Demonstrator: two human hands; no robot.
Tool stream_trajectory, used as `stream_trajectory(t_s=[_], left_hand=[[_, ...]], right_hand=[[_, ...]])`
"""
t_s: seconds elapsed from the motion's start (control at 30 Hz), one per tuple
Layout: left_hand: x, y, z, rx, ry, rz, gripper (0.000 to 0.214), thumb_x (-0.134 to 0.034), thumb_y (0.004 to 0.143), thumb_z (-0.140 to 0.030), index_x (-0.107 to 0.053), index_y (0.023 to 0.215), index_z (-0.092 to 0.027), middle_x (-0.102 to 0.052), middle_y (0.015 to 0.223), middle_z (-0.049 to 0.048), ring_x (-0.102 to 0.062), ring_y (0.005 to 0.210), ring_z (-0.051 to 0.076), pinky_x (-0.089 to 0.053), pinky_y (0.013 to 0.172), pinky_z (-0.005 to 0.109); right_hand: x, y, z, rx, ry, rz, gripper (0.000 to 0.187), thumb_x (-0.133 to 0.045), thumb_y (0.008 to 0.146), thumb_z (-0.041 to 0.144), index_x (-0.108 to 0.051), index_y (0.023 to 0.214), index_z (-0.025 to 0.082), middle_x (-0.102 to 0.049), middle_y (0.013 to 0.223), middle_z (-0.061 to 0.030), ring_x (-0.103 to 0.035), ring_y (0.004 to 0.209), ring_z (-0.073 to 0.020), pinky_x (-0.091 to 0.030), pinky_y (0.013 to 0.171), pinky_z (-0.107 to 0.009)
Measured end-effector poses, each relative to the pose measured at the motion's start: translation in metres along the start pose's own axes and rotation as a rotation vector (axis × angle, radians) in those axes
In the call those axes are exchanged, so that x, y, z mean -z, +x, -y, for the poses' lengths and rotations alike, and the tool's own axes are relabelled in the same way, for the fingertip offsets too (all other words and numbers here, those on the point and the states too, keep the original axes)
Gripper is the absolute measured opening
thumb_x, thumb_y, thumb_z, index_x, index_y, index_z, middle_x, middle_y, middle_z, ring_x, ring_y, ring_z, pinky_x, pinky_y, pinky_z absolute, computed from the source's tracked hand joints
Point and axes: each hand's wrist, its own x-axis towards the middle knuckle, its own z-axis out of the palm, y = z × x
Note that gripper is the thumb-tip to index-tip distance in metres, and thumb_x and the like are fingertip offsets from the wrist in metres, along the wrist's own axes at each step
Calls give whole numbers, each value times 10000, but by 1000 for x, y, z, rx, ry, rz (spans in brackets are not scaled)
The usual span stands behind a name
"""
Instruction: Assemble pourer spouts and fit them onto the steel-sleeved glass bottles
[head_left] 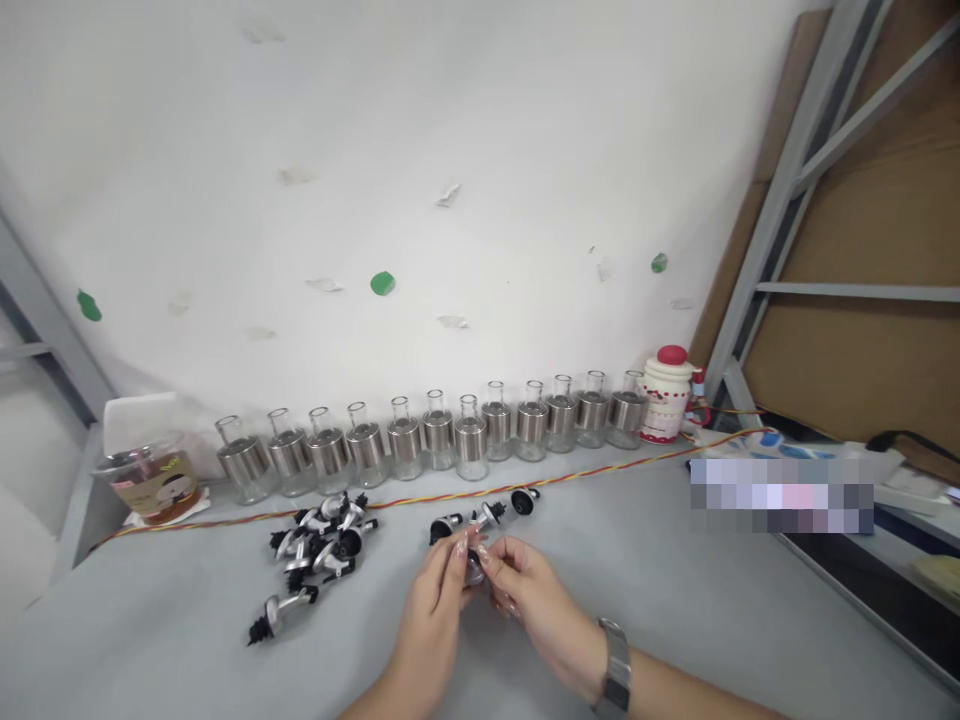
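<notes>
My left hand (435,603) and my right hand (534,598) meet over the grey table (675,580), fingers pinched together on one small silver and black pour spout (474,568) between them. A watch sits on my right wrist. Just beyond my fingers lie three loose pour spouts (484,516). To the left is a pile of several pour spouts (322,540), with one more lying apart (279,614). Along the wall stands a row of several glass bottles with metal sleeves (439,436).
A red and yellow twisted cable (600,470) runs across the table in front of the bottles. A clear plastic jar (150,480) stands at the far left, a white and red cup (666,395) at the row's right end. A metal shelf frame (795,200) rises at right.
</notes>
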Motion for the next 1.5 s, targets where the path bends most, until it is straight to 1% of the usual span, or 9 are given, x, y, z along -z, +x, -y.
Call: stream_trajectory(t_s=[0.23, 0.43, 0.67, 0.8, 0.97, 1.17, 1.33, 1.5], left_hand=[[-1, -2, -2, -2, 3, 2, 354, -446, 796, -409, -570, 1052, -200, -529, 1175, 75, -478, 1071, 236, -477, 803, 348], [-1, -1, -2, -13, -1, 15, 336, -452, 795, -402, -587, 1031, -205, -509, 1189, 75, -488, 1052, 237, -479, 791, 338], [3, 1, 2, -12, 21, 21, 326, -444, 797, -406, -635, 944, -186, -513, 1128, 84, -510, 978, 234, -488, 751, 336], [2, 2, 0, 10, 4, 22, 306, -474, 783, -400, -635, 916, -176, -536, 1020, 74, -518, 941, 235, -496, 719, 331], [2, 3, -2, 40, -31, 21, 300, -492, 772, -402, -629, 894, -165, -554, 910, 59, -538, 844, 210, -504, 688, 337], [2, 3, -1, 55, -60, -6, 312, -518, 752, -409, -631, 893, -155, -573, 912, 70, -535, 864, 215, -505, 686, 327], [3, 5, 4, 58, -98, 2, 327, -540, 732, -419, -634, 892, -150, -596, 866, 71, -556, 808, 203, -507, 678, 322], [3, 6, 6, 69, -132, 5, 345, -533, 735, -426, -629, 918, -149, -601, 901, 83, -561, 827, 212, -504, 690, 331]], right_hand=[[1, 1, 1, 8, 7, -7, 391, -624, 618, 518, -419, 602, 186, -317, 401, 101, -242, 385, -54, -171, 413, -219], [2, 0, 1, 19, 15, -9, 382, -621, 630, 510, -427, 593, 182, -329, 408, 94, -252, 395, -56, -182, 426, -221], [2, 0, -1, 23, 9, -12, 370, -615, 647, 493, -417, 600, 184, -332, 405, 98, -256, 389, -54, -177, 417, -215], [1, 0, 1, 29, 14, 0, 373, -618, 645, 488, -410, 598, 183, -341, 407, 100, -263, 388, -50, -181, 415, -211], [-1, 0, 3, 10, 50, 5, 391, -642, 614, 486, -392, 597, 186, -332, 395, 110, -237, 372, -40, -160, 404, -209], [-1, 0, 4, -1, 67, 22, 399, -646, 608, 489, -383, 589, 190, -331, 390, 112, -220, 366, -38, -157, 411, -214], [-1, -1, 4, -7, 83, 22, 391, -655, 603, 477, -390, 586, 191, -332, 389, 107, -251, 384, -49, -183, 426, -215], [-1, -1, 5, -18, 116, 39, 373, -665, 608, 449, -401, 586, 186, -344, 401, 102, -253, 399, -50, -198, 444, -215]])
